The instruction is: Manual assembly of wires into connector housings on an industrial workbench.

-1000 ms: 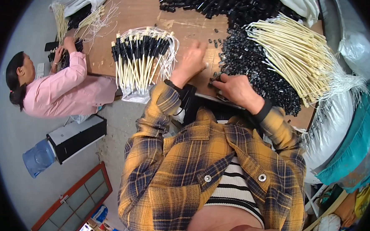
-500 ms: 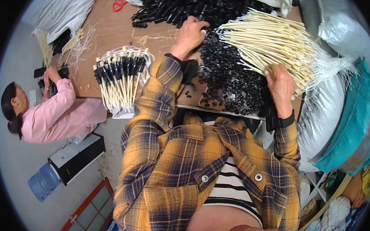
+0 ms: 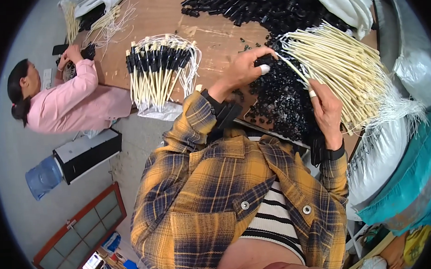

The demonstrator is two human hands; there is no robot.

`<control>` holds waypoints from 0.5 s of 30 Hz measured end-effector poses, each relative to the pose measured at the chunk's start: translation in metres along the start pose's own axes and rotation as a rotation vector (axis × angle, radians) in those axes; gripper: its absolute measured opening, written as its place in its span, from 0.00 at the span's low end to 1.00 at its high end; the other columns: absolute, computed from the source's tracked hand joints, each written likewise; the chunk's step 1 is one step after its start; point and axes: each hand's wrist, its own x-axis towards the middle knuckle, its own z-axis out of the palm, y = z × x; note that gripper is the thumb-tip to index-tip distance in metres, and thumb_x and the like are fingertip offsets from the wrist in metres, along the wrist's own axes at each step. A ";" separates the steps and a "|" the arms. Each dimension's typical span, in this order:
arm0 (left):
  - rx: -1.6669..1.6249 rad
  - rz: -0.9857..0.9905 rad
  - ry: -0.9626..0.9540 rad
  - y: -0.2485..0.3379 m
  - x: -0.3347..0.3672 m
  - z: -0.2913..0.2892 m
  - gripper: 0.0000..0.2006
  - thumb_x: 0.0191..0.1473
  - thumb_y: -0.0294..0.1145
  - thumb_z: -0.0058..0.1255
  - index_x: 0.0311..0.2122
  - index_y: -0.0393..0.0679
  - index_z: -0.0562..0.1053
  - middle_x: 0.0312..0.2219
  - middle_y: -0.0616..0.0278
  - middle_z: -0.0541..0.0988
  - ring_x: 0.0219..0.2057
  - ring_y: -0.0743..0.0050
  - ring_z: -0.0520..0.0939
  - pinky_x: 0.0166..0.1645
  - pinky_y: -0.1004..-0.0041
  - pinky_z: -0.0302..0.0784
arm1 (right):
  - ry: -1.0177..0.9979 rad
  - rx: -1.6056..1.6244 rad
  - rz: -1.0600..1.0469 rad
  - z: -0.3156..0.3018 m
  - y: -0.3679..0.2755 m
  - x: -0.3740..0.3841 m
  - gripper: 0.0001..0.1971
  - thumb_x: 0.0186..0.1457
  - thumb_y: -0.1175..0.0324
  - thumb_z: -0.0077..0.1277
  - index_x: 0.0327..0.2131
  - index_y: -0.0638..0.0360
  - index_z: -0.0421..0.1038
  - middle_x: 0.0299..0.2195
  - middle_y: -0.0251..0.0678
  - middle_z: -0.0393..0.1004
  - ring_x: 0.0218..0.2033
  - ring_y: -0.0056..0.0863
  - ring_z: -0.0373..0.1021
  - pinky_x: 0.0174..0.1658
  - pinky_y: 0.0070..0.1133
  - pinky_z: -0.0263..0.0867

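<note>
My left hand (image 3: 241, 71) is closed on a short black plastic tube (image 3: 266, 59), with a white cover on one fingertip. Pinched in my right hand (image 3: 327, 110) is one slim cream stick (image 3: 293, 66) with a white tip, slanting up and left toward the left hand. Its tip comes close to the black tube; whether they touch I cannot tell. A large bundle of similar cream sticks (image 3: 341, 64) with white strings fans out beyond my right hand. Small glossy black pieces (image 3: 287, 101) lie loose beneath both hands.
Black tubes (image 3: 252, 3) are heaped at the table's far side, beside a white sack (image 3: 340, 3). Left on the brown table (image 3: 166, 27) lies a bunch of sticks with black sleeves (image 3: 160, 64). A person in pink (image 3: 62, 101) works at far left. Full sacks (image 3: 379, 150) stand right.
My left hand has come back from the heap with a black tube. My right hand now holds a single stick away from the bundle, angled toward the left. The whole view has shifted.
</note>
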 end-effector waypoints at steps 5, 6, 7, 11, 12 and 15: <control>0.136 0.094 -0.047 0.013 -0.006 0.004 0.18 0.43 0.20 0.49 0.43 0.45 0.71 0.32 0.56 0.76 0.37 0.58 0.77 0.42 0.67 0.72 | -0.053 0.061 0.024 0.018 -0.008 0.000 0.14 0.52 0.79 0.51 0.44 0.60 0.74 0.24 0.41 0.70 0.21 0.31 0.68 0.28 0.22 0.64; 0.315 0.159 -0.051 0.015 -0.007 0.002 0.18 0.43 0.17 0.47 0.42 0.44 0.71 0.32 0.58 0.75 0.37 0.60 0.76 0.42 0.68 0.71 | -0.032 -0.014 -0.019 0.020 -0.009 -0.002 0.14 0.51 0.79 0.52 0.44 0.59 0.74 0.24 0.41 0.70 0.21 0.32 0.67 0.27 0.23 0.63; 0.493 0.225 -0.055 0.015 -0.008 0.000 0.18 0.43 0.15 0.45 0.41 0.43 0.71 0.31 0.59 0.74 0.36 0.62 0.74 0.43 0.68 0.70 | -0.010 -0.090 -0.061 0.021 -0.011 -0.004 0.15 0.51 0.79 0.53 0.43 0.58 0.74 0.23 0.40 0.70 0.21 0.33 0.66 0.26 0.23 0.63; 0.413 0.292 -0.061 0.002 -0.006 -0.002 0.19 0.39 0.13 0.44 0.39 0.42 0.72 0.30 0.57 0.74 0.37 0.56 0.74 0.42 0.65 0.70 | -0.019 -0.100 0.003 0.023 -0.020 -0.007 0.16 0.49 0.79 0.54 0.43 0.55 0.75 0.21 0.40 0.67 0.19 0.34 0.66 0.25 0.25 0.63; 0.471 0.287 -0.099 0.005 -0.007 0.003 0.18 0.39 0.13 0.44 0.38 0.42 0.73 0.29 0.57 0.74 0.38 0.57 0.74 0.41 0.66 0.70 | 0.007 -0.088 -0.024 0.027 -0.019 -0.006 0.15 0.49 0.79 0.54 0.42 0.54 0.76 0.20 0.39 0.67 0.18 0.35 0.65 0.24 0.26 0.62; 0.438 0.321 -0.189 0.007 -0.010 0.020 0.17 0.40 0.10 0.42 0.34 0.43 0.75 0.31 0.60 0.75 0.41 0.61 0.74 0.43 0.68 0.68 | -0.041 -0.281 -0.085 0.038 -0.032 -0.002 0.11 0.49 0.72 0.57 0.39 0.53 0.75 0.19 0.36 0.67 0.17 0.35 0.66 0.21 0.27 0.60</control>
